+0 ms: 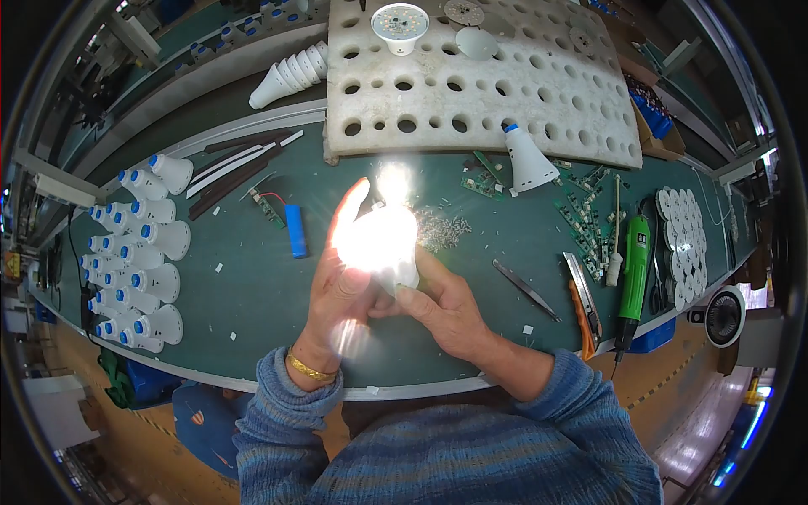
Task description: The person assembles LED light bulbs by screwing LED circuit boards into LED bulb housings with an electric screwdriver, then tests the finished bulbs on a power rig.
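Between my two hands a light bulb is lit, and its glare washes out most of its shape. My left hand, with a gold bracelet at the wrist, curves round the bright side, its thumb across the front and a finger pointing up. My right hand grips the lower white body with thumb and fingers. Just beyond the bulb lies a pile of small metal parts. To the left rests a blue cylindrical battery wired to a small circuit board.
Several white bulb housings stand at left. A holed white foam board carries an LED bulb. One housing leans by it. At right are circuit boards, tweezers, a utility knife, a green electric screwdriver and stacked white discs.
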`<state>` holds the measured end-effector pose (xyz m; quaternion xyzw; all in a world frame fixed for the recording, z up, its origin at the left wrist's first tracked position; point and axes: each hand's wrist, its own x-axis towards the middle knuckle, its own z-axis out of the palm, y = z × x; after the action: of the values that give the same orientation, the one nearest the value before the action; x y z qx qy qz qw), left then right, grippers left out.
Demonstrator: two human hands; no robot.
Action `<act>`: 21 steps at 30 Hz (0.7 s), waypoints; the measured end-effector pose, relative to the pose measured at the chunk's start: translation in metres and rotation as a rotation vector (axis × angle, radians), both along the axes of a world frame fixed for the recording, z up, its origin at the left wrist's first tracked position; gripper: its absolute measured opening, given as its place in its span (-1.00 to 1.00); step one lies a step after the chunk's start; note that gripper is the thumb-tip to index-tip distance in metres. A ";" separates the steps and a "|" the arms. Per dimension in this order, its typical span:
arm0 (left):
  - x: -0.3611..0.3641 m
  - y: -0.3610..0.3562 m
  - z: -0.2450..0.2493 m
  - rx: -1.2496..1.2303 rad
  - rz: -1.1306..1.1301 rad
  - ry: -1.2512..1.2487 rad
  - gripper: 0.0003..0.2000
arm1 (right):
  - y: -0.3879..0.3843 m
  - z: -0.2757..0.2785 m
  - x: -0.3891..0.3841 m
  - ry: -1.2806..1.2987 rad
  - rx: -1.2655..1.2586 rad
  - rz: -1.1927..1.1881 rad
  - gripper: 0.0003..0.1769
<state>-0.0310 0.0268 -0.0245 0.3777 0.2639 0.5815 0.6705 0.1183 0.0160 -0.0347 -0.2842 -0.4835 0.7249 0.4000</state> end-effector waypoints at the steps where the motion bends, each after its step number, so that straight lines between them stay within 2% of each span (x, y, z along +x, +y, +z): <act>1: -0.001 0.000 0.000 0.000 -0.012 -0.012 -0.05 | 0.000 0.000 0.000 -0.024 -0.013 0.004 -0.36; 4: 0.005 0.000 0.005 -0.012 0.021 0.029 -0.03 | -0.002 0.001 0.000 0.112 -0.121 -0.003 -0.32; 7: 0.004 0.000 0.005 -0.002 0.025 0.030 -0.04 | -0.001 0.000 0.001 0.145 -0.085 0.038 -0.31; 21: 0.003 0.000 0.007 0.001 0.025 0.031 -0.03 | 0.001 0.003 0.002 0.108 -0.085 0.064 -0.29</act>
<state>-0.0281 0.0268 -0.0177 0.3836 0.2785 0.5842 0.6588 0.1208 0.0167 -0.0320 -0.2458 -0.4390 0.7713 0.3898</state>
